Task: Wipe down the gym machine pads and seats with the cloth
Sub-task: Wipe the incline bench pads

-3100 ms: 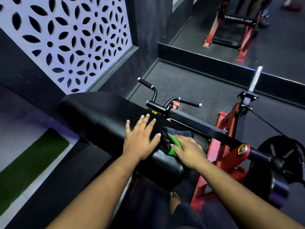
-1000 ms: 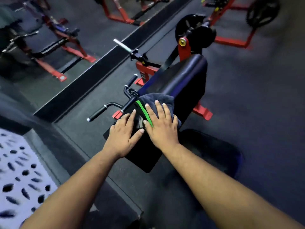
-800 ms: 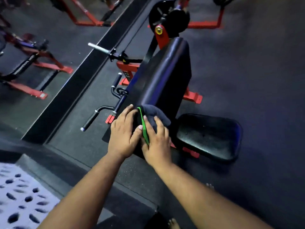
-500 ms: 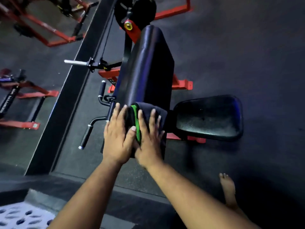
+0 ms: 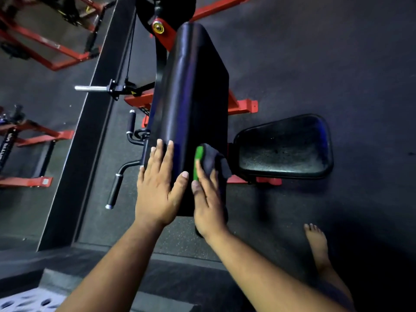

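Observation:
A long black arm pad [image 5: 191, 91] of a red-framed gym machine runs away from me in the middle of the view. My left hand [image 5: 158, 188] lies flat on its near left part, fingers straight. My right hand [image 5: 208, 199] presses a dark cloth with a green edge [image 5: 210, 159] against the pad's near right side, fingers extended over it. Right of the pad sits the black seat [image 5: 286, 146], untouched.
Black handles [image 5: 117, 185] stick out left of the pad. A weight plate and red pivot [image 5: 161, 21] sit at the far end. A mirror wall with a dark base [image 5: 90, 122] runs along the left. My bare foot [image 5: 315, 246] stands on the rubber floor at right.
My view has swung round over the pad's near end. The cloth and my right hand have slid from the top of the pad to its right side. My left hand stays flat on the pad.

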`<state>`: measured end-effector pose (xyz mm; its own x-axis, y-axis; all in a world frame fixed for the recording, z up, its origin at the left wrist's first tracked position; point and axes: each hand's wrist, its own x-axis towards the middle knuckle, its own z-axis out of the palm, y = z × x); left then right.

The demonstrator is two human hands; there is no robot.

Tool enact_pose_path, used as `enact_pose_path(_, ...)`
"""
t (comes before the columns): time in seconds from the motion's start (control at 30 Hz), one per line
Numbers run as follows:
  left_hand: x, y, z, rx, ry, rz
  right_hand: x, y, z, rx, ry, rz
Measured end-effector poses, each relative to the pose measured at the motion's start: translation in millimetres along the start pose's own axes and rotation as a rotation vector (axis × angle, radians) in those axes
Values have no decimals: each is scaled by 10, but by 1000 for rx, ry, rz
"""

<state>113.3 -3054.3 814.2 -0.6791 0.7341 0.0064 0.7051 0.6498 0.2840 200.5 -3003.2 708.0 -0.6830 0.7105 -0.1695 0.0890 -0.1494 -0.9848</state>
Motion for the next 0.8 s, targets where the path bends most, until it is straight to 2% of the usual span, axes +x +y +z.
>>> enact_pose_path(0.17,-19,-6,4,-8,1,-4,-81,67,-288,136,-115,-133)
enact_pose_path(0.23,-11,-8,10,-10,-3,-17,-35,113,-429,102,-180,-154)
enact_pose_path(0.33,-18,-4,12,-3,-5,-19,118,41,-548,4,-103,-239)
enact_pose_path(0.4,-19,-16,1,-10,-6,-22,231,-167,-543,54,-18,-291)
enact_pose_path(0.47,-7,-22,-3,-13,-13,-26,276,-302,-481,76,-45,-348)
enact_pose_path(0.5,-2,-19,-3,-12,-18,-31,276,-289,-421,-1,-80,-355)
enact_pose_path(0.6,-5,15,-23,-11,-26,-47,286,-173,-226,-304,-128,-267)
enact_pose_path(0.73,-3,26,-21,-6,-38,-54,693,-368,-55,-251,-29,-249)
enact_pose_path(0.8,3,17,-16,6,-41,-60,1083,-545,-13,-256,25,-146)
